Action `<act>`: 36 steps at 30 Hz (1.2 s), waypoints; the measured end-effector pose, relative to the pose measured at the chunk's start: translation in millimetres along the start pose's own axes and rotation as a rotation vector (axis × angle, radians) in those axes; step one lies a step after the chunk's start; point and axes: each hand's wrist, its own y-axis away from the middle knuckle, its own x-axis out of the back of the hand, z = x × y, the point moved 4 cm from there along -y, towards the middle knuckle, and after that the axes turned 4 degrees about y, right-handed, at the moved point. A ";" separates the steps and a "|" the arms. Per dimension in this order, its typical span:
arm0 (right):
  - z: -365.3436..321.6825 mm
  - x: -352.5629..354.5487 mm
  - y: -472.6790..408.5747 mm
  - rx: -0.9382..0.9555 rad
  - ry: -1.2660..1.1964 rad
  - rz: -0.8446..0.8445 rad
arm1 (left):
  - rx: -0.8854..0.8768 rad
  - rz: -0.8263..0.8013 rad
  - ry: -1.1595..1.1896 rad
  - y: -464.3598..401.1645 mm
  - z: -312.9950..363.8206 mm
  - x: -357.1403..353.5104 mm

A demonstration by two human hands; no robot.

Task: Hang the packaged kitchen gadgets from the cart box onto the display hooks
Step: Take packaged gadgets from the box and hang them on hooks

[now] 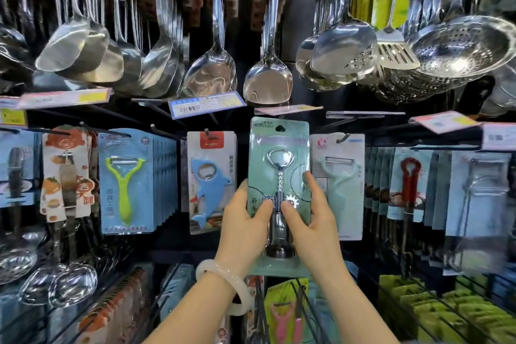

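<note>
I hold a pale green carded corkscrew and bottle opener pack (279,148) upright in front of the display wall. My left hand (243,223) grips its lower left edge, thumb on the front. My right hand (312,218) grips the lower right edge, thumb on the blister, index finger up the side. The pack's hang hole (280,128) is at the top, level with the row of black display hooks. A hook with the blue dolphin opener card (210,179) is to the left, a hook with a mint peeler card (339,176) to the right. The cart box is out of view.
Steel ladles, spoons and skimmers (268,75) hang overhead. Price tags (206,105) stick out above the hooks. Green peeler cards (125,179) hang at left, red opener cards (409,181) at right. Wire racks with more packs (284,313) lie below my wrists.
</note>
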 end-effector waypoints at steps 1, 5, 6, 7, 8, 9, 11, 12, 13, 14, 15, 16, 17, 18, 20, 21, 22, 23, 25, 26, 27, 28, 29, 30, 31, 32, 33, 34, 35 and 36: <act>1.5 -0.1 0.9 -0.007 0.004 0.000 | -0.005 0.000 0.002 0.4 -1.7 -0.2; 11.3 -2.2 3.2 -0.057 0.012 -0.013 | 0.031 0.013 -0.054 0.4 -16.4 2.1; 12.2 -3.2 2.0 -0.061 0.027 -0.018 | 0.053 0.011 -0.094 -2.3 -22.5 3.3; 13.5 -4.4 -0.7 -0.064 0.049 -0.026 | 0.074 0.008 -0.145 -6.3 -28.1 3.8; 14.7 -5.7 -4.3 -0.067 0.080 -0.034 | 0.098 0.000 -0.211 -10.6 -31.8 3.6; 17.3 -7.3 -9.1 -0.069 0.117 -0.042 | 0.118 -0.015 -0.274 -15.2 -36.1 2.9; 24.8 -11.8 -17.9 -0.081 0.218 -0.057 | 0.131 -0.061 -0.394 -20.9 -40.2 -0.3; 29.8 -14.8 -21.4 -0.096 0.272 -0.064 | 0.123 -0.089 -0.457 -22.1 -41.5 -2.1; 35.0 -18.1 -23.8 -0.111 0.319 -0.069 | 0.109 -0.113 -0.519 -23.8 -45.1 -3.1; 39.6 -21.1 -25.1 -0.124 0.358 -0.070 | 0.117 -0.130 -0.570 -24.5 -48.7 -4.2; 44.0 -23.8 -25.9 -0.133 0.398 -0.069 | 0.132 -0.140 -0.599 -25.6 -52.6 -5.1; 48.3 -26.1 -26.7 -0.135 0.445 -0.070 | 0.149 -0.147 -0.622 -26.8 -58.3 -5.7; 51.9 -28.3 -27.4 -0.133 0.504 -0.082 | 0.163 -0.161 -0.649 -28.0 -64.2 -6.2; 54.6 -30.3 -26.9 -0.128 0.568 -0.103 | 0.192 -0.182 -0.678 -27.8 -68.2 -6.6; 58.4 -33.6 -22.9 -0.115 0.651 -0.145 | 0.253 -0.225 -0.748 -25.0 -78.2 -5.8; 59.6 -34.5 -20.1 -0.110 0.663 -0.157 | 0.268 -0.236 -0.791 -23.1 -83.8 -4.8; 60.7 -34.7 -16.7 -0.101 0.666 -0.160 | 0.277 -0.247 -0.844 -19.7 -87.7 -4.3; 62.9 -34.3 -12.9 -0.091 0.678 -0.160 | 0.291 -0.260 -0.901 -14.9 -92.3 -4.4; 69.2 -33.1 -2.5 -0.089 0.735 -0.202 | 0.338 -0.300 -0.990 0.3 -96.5 -6.9; 73.7 -32.0 4.3 -0.105 0.780 -0.251 | 0.360 -0.319 -1.035 9.1 -97.2 -8.3; 78.3 -30.0 11.9 -0.130 0.820 -0.304 | 0.365 -0.327 -1.087 17.3 -96.4 -9.6; 82.6 -27.1 20.3 -0.146 0.842 -0.346 | 0.351 -0.324 -1.142 25.3 -93.1 -11.7; 86.0 -23.1 29.2 -0.153 0.849 -0.370 | 0.327 -0.319 -1.189 33.1 -89.6 -14.4; 90.4 -18.3 38.8 -0.156 0.856 -0.383 | 0.300 -0.321 -1.224 41.5 -85.0 -18.2; 95.8 -12.6 48.3 -0.155 0.869 -0.386 | 0.268 -0.333 -1.249 50.1 -80.6 -23.7; 101.1 -5.7 57.7 -0.147 0.885 -0.386 | 0.230 -0.353 -1.265 58.9 -76.1 -30.9; 105.1 3.0 67.4 -0.145 0.904 -0.387 | 0.187 -0.381 -1.273 67.6 -72.3 -39.8; 107.7 14.0 77.1 -0.150 0.927 -0.387 | 0.145 -0.416 -1.275 76.2 -69.1 -50.7; 110.0 26.7 87.0 -0.162 0.964 -0.396 | 0.114 -0.454 -1.273 84.9 -66.7 -62.9; 112.1 41.1 97.0 -0.178 1.012 -0.408 | 0.095 -0.495 -1.267 93.8 -65.6 -76.0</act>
